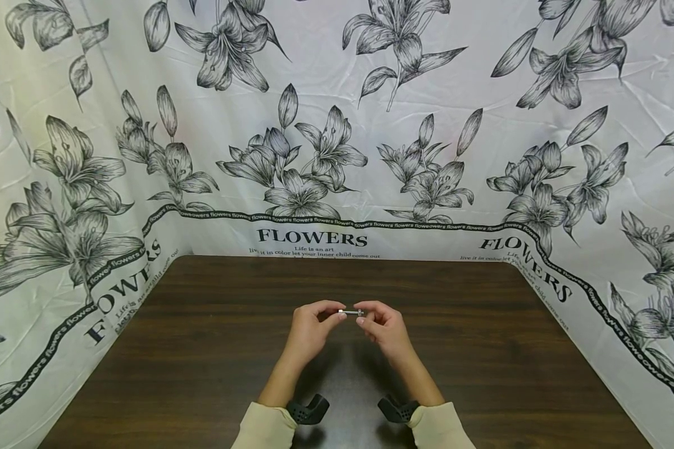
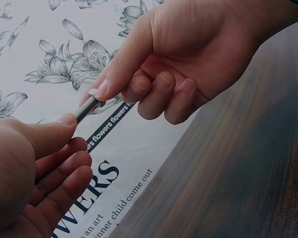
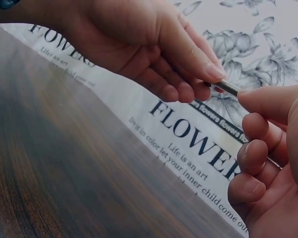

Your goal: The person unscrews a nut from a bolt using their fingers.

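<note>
A small silver threaded bolt [image 1: 351, 312] is held level between both hands, above the table. My left hand [image 1: 307, 332] pinches its left end between thumb and index finger. On the other side, my right hand [image 1: 388, 330] has thumb and index finger at the right end, where a hex nut [image 2: 93, 93] shows beside the right thumb. Bare thread is visible between the two thumbs in the left wrist view. The other fingers of both hands are loosely curled below the bolt. The fingertips hide both of its ends in the right wrist view.
A dark brown wooden table [image 1: 213, 349] lies beneath the hands. White cloth [image 1: 326, 75] printed with flowers and lettering hangs around its back and sides. Each wrist carries a black camera mount [image 1: 309, 410] just past a cream sleeve [image 1: 265, 427].
</note>
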A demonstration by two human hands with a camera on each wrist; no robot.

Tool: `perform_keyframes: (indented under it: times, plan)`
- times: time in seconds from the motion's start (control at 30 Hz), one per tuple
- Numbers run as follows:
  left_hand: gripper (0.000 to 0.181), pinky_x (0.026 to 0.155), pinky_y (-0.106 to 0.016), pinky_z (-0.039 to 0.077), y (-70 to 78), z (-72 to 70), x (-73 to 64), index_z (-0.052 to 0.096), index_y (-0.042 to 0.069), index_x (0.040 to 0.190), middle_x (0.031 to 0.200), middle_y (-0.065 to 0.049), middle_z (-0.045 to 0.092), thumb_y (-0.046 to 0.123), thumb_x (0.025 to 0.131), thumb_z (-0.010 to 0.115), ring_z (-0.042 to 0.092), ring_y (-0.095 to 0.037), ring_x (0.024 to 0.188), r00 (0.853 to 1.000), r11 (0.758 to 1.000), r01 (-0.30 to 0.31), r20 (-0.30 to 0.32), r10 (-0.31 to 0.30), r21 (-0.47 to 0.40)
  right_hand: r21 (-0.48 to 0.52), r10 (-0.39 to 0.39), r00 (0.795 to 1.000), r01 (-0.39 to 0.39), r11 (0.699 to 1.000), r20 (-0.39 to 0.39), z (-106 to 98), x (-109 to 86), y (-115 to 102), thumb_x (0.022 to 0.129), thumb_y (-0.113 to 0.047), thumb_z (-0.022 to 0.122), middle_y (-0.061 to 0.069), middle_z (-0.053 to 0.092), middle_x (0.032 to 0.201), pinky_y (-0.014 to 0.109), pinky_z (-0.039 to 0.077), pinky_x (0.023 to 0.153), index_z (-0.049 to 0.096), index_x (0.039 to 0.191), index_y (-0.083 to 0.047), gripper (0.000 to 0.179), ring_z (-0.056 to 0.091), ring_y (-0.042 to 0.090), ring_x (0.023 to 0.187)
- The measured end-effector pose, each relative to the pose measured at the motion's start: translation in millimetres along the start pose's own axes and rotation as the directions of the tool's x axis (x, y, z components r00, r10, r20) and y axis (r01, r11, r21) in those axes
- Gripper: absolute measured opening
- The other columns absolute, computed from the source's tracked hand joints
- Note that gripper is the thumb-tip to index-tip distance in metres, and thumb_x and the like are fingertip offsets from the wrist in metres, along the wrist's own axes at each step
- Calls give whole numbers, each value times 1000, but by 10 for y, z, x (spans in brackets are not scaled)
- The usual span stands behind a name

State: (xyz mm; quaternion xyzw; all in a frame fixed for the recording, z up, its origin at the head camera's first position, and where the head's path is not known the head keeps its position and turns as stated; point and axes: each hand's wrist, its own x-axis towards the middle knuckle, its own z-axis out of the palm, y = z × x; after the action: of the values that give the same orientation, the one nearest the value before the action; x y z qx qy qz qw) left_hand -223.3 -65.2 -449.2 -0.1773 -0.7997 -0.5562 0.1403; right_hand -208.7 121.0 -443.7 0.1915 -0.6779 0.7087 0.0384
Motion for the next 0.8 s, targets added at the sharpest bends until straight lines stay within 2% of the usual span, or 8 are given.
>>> perform_keyframes:
  times: [0.43,0.67,0.8]
  plan:
    - [9,66,-27,53,2,-2,-1,75,13,93,81,6,69,10,84,76,63,-11,72,1000,1000,1,-5,-1,5,3,-32,999,32,999,10,2,0,-17,90,8,62,4,49,64,20,39,50,60,111,16,22,45,9,53]
    - [9,66,-27,53,8,-4,1,75,10,93,81,6,69,10,84,76,64,-11,72,1000,1000,-5,-9,5,3,-39,24,999,-23,999,27,9,7,-31,93,3,61,2,49,65,20,40,50,59,115,15,25,46,9,53]
    - [9,67,-28,53,10,-6,0,75,10,94,81,5,69,11,84,76,64,-11,73,1000,1000,2,-5,-2,-3,-66,58,998,-56,996,28,13,12,-16,93,1,62,3,50,64,20,41,51,62,111,13,22,47,9,53]
